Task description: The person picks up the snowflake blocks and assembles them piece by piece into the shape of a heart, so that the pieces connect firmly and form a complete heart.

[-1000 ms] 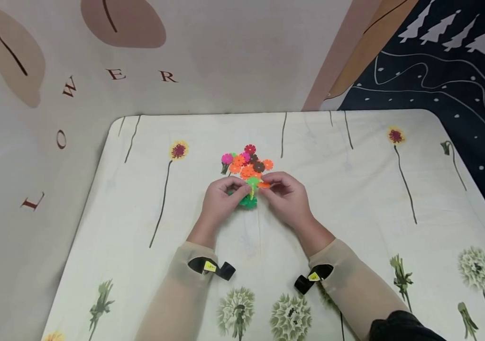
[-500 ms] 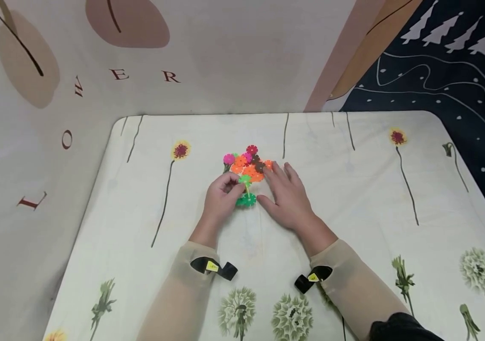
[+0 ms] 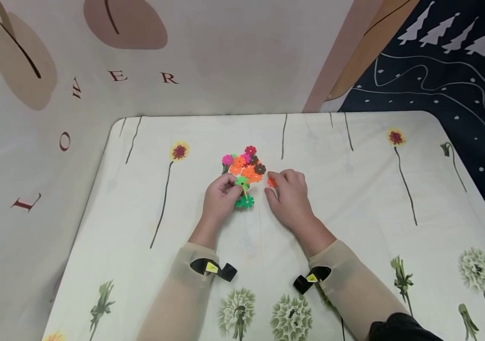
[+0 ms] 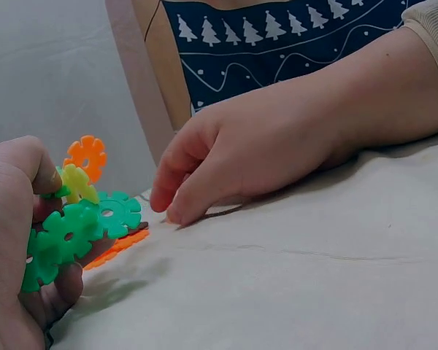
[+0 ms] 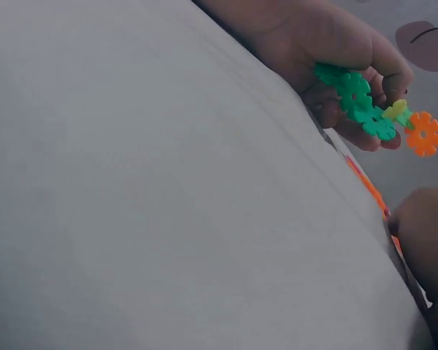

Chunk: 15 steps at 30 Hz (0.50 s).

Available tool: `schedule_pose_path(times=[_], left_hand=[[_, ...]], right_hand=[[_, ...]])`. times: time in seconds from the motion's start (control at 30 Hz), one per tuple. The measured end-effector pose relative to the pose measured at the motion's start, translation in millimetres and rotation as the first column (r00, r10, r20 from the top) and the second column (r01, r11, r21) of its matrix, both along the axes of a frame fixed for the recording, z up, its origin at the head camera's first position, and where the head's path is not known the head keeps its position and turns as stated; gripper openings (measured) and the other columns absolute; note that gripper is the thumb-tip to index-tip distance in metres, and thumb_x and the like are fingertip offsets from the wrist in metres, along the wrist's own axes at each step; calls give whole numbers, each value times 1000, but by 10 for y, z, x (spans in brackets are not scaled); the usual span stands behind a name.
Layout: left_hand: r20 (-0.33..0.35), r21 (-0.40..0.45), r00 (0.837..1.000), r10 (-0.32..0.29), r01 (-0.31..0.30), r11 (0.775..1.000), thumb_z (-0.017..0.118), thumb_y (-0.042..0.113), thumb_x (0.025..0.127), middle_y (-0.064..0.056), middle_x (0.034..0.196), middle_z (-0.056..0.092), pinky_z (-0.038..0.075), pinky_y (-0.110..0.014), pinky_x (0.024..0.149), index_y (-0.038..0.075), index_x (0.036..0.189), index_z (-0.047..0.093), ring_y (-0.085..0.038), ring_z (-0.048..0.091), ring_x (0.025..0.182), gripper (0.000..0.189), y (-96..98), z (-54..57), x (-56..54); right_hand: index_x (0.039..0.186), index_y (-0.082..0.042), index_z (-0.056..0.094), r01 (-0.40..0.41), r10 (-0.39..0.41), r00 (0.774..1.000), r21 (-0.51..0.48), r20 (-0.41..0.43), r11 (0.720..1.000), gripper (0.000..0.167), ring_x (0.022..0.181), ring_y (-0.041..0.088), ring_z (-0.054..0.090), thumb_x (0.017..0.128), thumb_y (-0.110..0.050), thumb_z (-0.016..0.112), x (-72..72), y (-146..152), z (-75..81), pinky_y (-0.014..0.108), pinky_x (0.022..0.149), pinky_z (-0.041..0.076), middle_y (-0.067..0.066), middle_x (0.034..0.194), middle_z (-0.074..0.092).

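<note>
My left hand (image 3: 220, 198) grips a chain of flower-shaped plastic discs (image 4: 70, 235). Several green discs are joined to a yellow disc (image 4: 79, 184), with an orange disc (image 4: 86, 157) standing up at the far end. Part of the chain is hidden behind the fingers. To its right, my right hand (image 3: 290, 198) is low over the cloth, thumb and fingertips curled about a loose orange disc (image 3: 271, 183). That disc lies just right of a pile of loose discs (image 3: 248, 171) in orange, pink, red and brown.
A white cloth (image 3: 344, 208) printed with flowers covers the table. Behind it rises a pale wall (image 3: 242, 66) with printed letters, and a dark cloth (image 3: 447, 85) with white trees hangs at the right. Each wrist wears a black camera strap.
My right hand let go of the chain, reached flat to the pile's right edge, then drew back with an orange disc under its curled fingers. My left hand kept hold of the chain, turning it slightly.
</note>
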<state>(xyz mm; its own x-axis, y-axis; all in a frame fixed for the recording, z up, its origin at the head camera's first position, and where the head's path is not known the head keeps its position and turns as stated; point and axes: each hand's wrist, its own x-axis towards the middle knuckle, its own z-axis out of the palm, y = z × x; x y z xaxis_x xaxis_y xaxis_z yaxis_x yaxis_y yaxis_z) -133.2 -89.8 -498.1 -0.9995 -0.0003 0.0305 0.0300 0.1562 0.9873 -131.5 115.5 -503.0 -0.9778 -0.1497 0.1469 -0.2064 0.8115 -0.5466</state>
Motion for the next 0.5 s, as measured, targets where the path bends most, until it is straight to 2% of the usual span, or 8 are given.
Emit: schedule_pose_path(times=[0.07, 0.2, 0.4, 0.5], left_hand=[[-3, 3, 1000, -1, 1, 1000, 62, 2, 93, -5, 78, 65, 47, -22, 60, 6, 84, 60, -14, 52, 65, 10, -3, -4, 3], [-7, 12, 1000, -5, 5, 1000, 62, 2, 93, -6, 77, 65, 47, -22, 60, 6, 84, 61, -14, 52, 64, 10, -1, -7, 4], [-11, -3, 1000, -13, 13, 1000, 62, 3, 94, -6, 80, 63, 44, -23, 60, 6, 85, 62, -15, 50, 65, 9, 2, -6, 6], [-11, -16, 1000, -16, 15, 1000, 62, 3, 94, -7, 83, 63, 44, -23, 61, 6, 85, 62, -17, 50, 67, 9, 4, -10, 9]], right_hand=[[143, -4, 65, 52, -52, 999, -16, -2, 999, 44, 121, 36, 43, 104, -23, 67, -3, -2, 1, 53, 105, 37, 14, 122, 55], [140, -3, 68, 117, -117, 993, -18, -13, 993, 42, 123, 40, 43, 103, -21, 68, -7, 0, -4, 57, 109, 34, 17, 124, 56], [130, -6, 72, 119, -119, 993, -31, -22, 992, 31, 128, 38, 45, 102, -19, 71, -13, -9, -14, 58, 111, 34, 14, 126, 59], [126, -8, 72, 101, -103, 994, -72, -31, 992, 25, 125, 35, 49, 102, -17, 71, -13, -16, -9, 57, 111, 34, 10, 120, 66]])
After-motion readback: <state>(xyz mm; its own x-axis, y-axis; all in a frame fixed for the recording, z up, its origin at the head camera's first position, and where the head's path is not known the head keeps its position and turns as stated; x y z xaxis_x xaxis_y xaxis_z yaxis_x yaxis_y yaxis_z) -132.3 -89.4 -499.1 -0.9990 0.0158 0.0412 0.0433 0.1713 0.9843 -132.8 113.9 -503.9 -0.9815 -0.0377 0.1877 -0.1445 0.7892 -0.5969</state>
